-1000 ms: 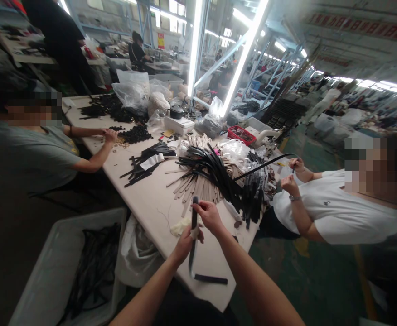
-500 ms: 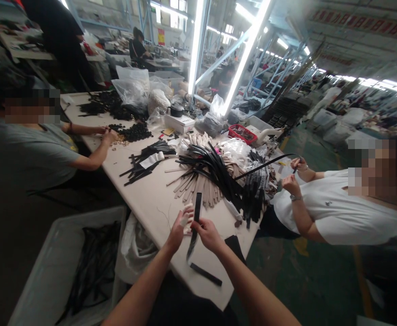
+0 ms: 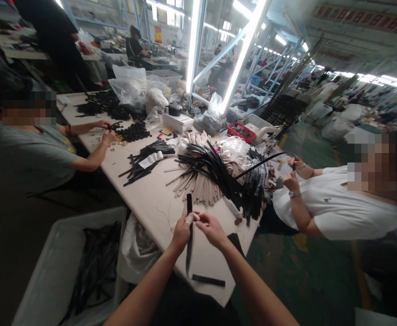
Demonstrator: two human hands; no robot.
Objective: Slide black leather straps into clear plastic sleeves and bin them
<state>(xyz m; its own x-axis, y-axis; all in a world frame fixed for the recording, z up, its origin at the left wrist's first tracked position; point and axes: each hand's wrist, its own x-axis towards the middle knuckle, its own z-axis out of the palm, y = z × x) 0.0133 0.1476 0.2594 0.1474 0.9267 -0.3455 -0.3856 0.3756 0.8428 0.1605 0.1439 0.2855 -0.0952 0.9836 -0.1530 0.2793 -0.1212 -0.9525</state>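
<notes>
A long black strap hangs upright in front of me, its upper end above my fingers and its lower end down by the table's front edge. My left hand is closed around it, with a white covering on the thumb. Close beside that thumb is my right hand, its fingers curled together in a pinch. What they hold, if anything, is too small to tell. A short black strip lies flat on the table below my hands. Beyond them spreads a heap of black straps over beige strips.
At left, a person handles small black pieces. On the right, another person holds a black strap. A white bin with dark strips stands lower left. Near the back are a red basket and plastic bags.
My left hand has closed on the strap, and my right hand has let go of it and moved to the left thumb. The strap has shifted slightly left.
</notes>
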